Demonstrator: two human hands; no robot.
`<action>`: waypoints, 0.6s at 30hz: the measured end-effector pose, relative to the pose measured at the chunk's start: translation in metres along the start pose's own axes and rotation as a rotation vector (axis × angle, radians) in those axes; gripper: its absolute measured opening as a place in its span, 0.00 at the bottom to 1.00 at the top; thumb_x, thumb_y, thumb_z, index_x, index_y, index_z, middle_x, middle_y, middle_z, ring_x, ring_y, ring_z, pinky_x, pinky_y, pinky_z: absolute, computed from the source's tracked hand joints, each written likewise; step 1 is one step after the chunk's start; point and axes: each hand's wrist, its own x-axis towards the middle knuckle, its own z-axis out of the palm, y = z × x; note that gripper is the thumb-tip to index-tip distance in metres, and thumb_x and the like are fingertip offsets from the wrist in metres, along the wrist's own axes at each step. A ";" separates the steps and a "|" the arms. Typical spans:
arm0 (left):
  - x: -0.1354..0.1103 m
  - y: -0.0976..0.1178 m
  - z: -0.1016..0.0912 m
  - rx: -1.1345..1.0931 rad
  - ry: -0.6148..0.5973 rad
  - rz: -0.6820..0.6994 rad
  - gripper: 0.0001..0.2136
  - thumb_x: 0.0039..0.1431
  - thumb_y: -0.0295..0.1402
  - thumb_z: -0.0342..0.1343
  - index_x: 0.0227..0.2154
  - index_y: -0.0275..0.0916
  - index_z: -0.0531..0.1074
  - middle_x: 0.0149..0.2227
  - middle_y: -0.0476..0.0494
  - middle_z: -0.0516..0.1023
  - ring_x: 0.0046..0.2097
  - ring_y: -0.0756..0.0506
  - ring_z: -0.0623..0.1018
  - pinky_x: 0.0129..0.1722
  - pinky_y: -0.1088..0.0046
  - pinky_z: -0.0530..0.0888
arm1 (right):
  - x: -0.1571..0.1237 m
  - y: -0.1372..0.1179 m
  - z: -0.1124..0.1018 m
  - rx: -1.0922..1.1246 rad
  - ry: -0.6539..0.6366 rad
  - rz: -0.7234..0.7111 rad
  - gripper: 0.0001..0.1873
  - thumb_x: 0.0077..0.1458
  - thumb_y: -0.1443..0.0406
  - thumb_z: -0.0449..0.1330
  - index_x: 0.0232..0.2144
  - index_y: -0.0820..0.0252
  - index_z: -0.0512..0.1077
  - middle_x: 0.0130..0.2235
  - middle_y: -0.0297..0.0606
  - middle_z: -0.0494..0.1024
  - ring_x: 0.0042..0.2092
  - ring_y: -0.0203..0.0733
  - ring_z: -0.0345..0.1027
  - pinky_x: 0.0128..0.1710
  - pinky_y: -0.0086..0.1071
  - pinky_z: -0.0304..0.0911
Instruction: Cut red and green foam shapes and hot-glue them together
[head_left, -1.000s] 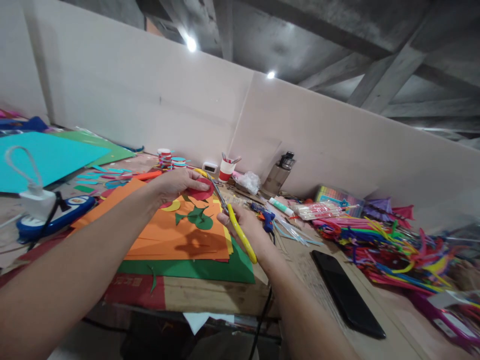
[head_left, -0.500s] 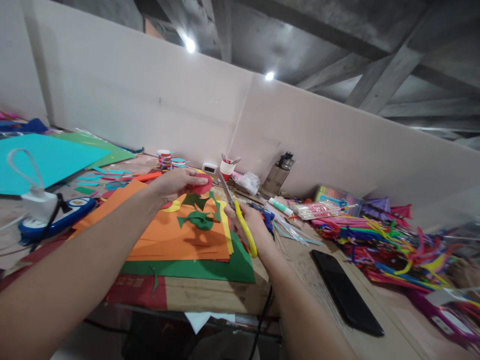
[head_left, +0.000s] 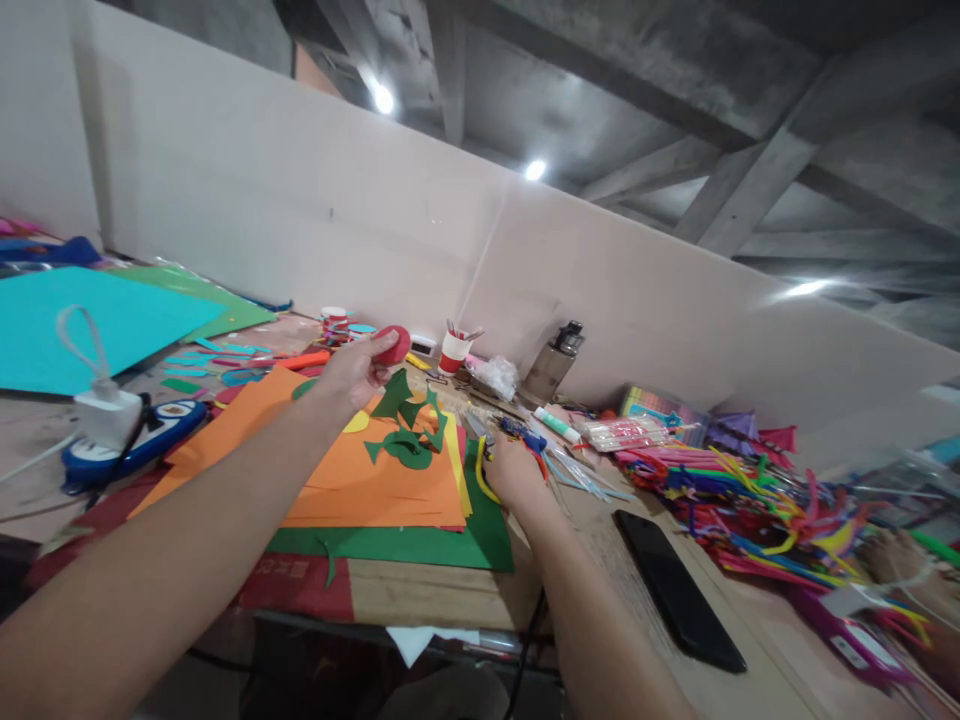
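My left hand (head_left: 358,372) pinches a red paper circle (head_left: 393,346) between thumb and fingers, raised above the stacked paper. My right hand (head_left: 517,468) is low at the right side of the stack, closed around yellow-handled scissors (head_left: 482,474); their blades point away and are partly hidden. Just beyond the right hand lies a dark blue item (head_left: 525,432), too small to make out. Green paper scraps (head_left: 405,445) lie on the orange sheets (head_left: 337,490), which rest over a larger green sheet (head_left: 420,548).
A black phone (head_left: 679,590) lies right of my forearm. Colourful pipe cleaners (head_left: 750,500) pile up farther right, near another person's hand (head_left: 896,560). At the back stand a paper cup (head_left: 454,352) and a bottle (head_left: 553,365). A blue power strip (head_left: 135,445) sits left.
My right hand has lowered the scissors to the table, beside the paper stack. My left hand has turned the red circle upward and moved it slightly left.
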 end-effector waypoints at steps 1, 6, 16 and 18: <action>0.001 0.000 -0.001 -0.002 0.001 0.009 0.05 0.48 0.23 0.62 0.24 0.35 0.70 0.20 0.49 0.74 0.20 0.54 0.69 0.15 0.81 0.56 | -0.002 -0.003 -0.003 -0.031 0.011 0.011 0.19 0.54 0.70 0.55 0.49 0.68 0.72 0.48 0.61 0.75 0.52 0.62 0.68 0.47 0.46 0.61; 0.002 0.000 -0.002 -0.008 0.002 0.062 0.04 0.48 0.24 0.62 0.26 0.34 0.72 0.23 0.48 0.75 0.22 0.55 0.69 0.16 0.82 0.56 | -0.001 -0.038 -0.021 0.138 0.248 -0.209 0.18 0.60 0.61 0.55 0.49 0.64 0.72 0.52 0.55 0.70 0.55 0.56 0.63 0.53 0.45 0.58; 0.005 0.008 -0.002 -0.063 0.019 0.071 0.08 0.43 0.26 0.66 0.25 0.35 0.71 0.20 0.51 0.73 0.21 0.55 0.68 0.16 0.81 0.53 | 0.077 -0.132 -0.003 0.219 -0.019 -0.260 0.36 0.44 0.56 0.69 0.54 0.61 0.66 0.54 0.53 0.71 0.53 0.56 0.67 0.48 0.41 0.63; 0.006 0.008 -0.003 -0.074 0.026 0.071 0.10 0.41 0.26 0.67 0.24 0.36 0.70 0.21 0.51 0.73 0.21 0.55 0.68 0.16 0.81 0.53 | 0.086 -0.138 0.003 0.191 -0.094 -0.256 0.31 0.41 0.57 0.71 0.47 0.60 0.71 0.49 0.51 0.75 0.50 0.57 0.69 0.46 0.43 0.65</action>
